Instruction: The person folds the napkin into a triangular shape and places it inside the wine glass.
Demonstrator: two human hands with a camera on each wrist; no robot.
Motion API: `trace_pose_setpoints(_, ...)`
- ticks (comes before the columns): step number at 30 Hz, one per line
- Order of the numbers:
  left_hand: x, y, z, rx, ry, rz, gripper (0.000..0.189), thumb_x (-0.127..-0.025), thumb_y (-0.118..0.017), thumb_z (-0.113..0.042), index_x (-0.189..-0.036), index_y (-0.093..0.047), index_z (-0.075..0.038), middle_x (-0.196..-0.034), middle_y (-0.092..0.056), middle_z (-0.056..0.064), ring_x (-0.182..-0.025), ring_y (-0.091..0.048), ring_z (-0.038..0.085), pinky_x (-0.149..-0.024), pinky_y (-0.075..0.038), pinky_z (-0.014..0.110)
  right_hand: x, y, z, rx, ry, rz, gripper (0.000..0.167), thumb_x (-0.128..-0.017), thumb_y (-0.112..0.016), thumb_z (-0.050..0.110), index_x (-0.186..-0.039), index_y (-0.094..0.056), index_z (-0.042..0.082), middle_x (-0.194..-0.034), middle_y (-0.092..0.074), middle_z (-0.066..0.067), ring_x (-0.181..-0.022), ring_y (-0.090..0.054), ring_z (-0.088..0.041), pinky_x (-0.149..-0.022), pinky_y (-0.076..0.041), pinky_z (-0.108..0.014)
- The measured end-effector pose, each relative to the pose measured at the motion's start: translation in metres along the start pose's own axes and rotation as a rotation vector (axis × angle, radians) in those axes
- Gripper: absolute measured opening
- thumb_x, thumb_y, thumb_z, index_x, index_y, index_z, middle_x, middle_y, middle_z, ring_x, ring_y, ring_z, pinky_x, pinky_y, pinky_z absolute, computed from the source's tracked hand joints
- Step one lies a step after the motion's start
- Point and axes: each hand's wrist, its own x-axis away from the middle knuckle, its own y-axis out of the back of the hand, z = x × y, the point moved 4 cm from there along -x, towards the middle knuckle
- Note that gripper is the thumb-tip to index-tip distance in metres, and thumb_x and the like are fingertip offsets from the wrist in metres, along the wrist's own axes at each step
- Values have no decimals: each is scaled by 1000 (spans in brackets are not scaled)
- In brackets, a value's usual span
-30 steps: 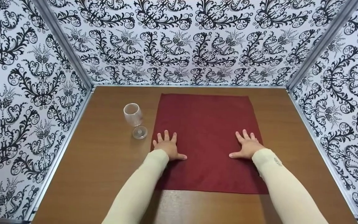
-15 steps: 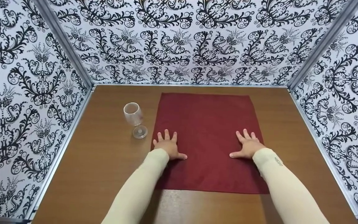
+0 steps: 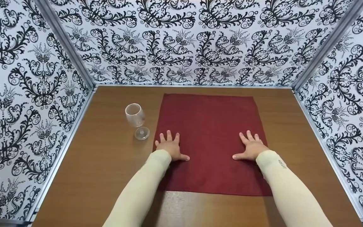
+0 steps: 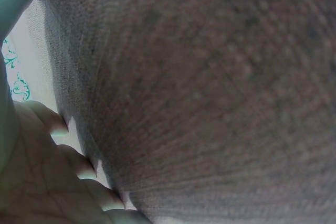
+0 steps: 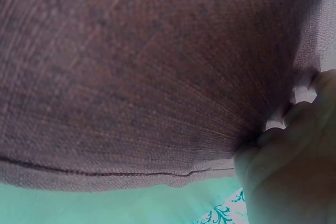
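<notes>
1. While two cream sleeves (image 3: 137,189) reach in from six o'clock, one per arm, a stretch of the brown table (image 3: 93,176) shows between them.
2. The left hand (image 3: 170,149) rests on one red cloth (image 3: 211,142) at nine o'clock from its middle, by the side edge. Its fingers are straight and spread toward twelve, thumb out toward three; it grips nothing.
3. The right hand (image 3: 252,149) rests at three o'clock, spread just as widely, fingers toward eleven, thumb toward nine; it has hold of nothing either.
4. The cloth lies spread out on the table, under and between the hands. It looks close to square, so which axis is longer cannot be told; its sides run from six toward twelve. In both wrist views, fine creases fan out near the hand.
5. One stemmed glass (image 3: 135,116) stands upright between nine and ten o'clock, near the left hand, apart from the cloth. Its long axis is vertical, mouth up.
6. Wood shows in a thin strip beyond the cloth's far edge and in broader strips at nine and three.
7. Three patterned walls (image 3: 181,37) border the table at nine, twelve and three, with two grey corner posts (image 3: 66,44).
</notes>
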Motion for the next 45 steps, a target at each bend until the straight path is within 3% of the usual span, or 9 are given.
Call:
trace_pose_setpoints(19, -21, 6, 4, 24, -10, 39, 130, -74, -77, -80, -171, -14, -23, -177, 0, 20, -162, 0, 51, -126, -15, 71, -1, -5, 1, -29, -34, 4, 134, -79, -72, 80, -169, -8, 5, -172, 6, -34, -154, 7, -66, -125, -8, -74)
trace_pose_setpoints(24, -25, 8, 1, 1, 49, 24, 129, -74, -80, -76, -171, -13, -24, -178, 6, 17, -163, 5, 47, -126, -11, 74, 1, 4, 9, -8, -43, 31, 130, -82, -69, 80, -169, -9, 3, -171, 4, -36, -153, 3, -67, -125, -14, -73)
trace_pose_setpoints(28, -15, 11, -17, 5, 105, 4, 133, -73, -82, -76, -171, -13, -18, -177, 7, 20, -161, 2, 54, -118, -19, 81, -2, 20, 12, 3, -40, -14, 123, -86, -69, 75, -169, -13, 4, -171, 3, -37, -150, -3, -71, -120, -21, -77)
trace_pose_setpoints(32, 6, 5, -33, 72, 126, 80, 134, -75, -78, -79, -171, -10, -15, -176, 4, 23, -158, -4, 60, -114, -31, 81, 1, 25, 11, 0, -63, 32, 124, -85, -77, 67, -170, -8, 8, -171, 8, -36, -150, 2, -72, -119, -20, -79)
trace_pose_setpoints(36, 17, 0, -35, 107, 157, 94, 132, -75, -80, -76, -171, -10, -19, -177, 4, 20, -159, -3, 58, -117, -31, 77, 3, 20, 11, -9, -83, 108, 128, -83, -81, 64, -170, -6, 9, -171, 10, -35, -151, 6, -71, -119, -20, -80)
trace_pose_setpoints(39, 19, 0, -33, 121, 153, 67, 132, -74, -82, -74, -171, -12, -18, -177, 3, 20, -159, -3, 59, -117, -31, 76, 1, 19, 13, -1, -79, 91, 128, -82, -82, 64, -170, -8, 8, -171, 8, -36, -150, 3, -72, -119, -22, -79)
trace_pose_setpoints(45, 17, 0, -33, 115, 143, 89, 134, -74, -82, -75, -171, -9, -18, -177, 5, 21, -158, -1, 60, -116, -32, 77, -1, 17, 11, 1, -77, 64, 129, -80, -83, 65, -169, -10, 8, -170, 6, -37, -149, 2, -73, -117, -25, -79)
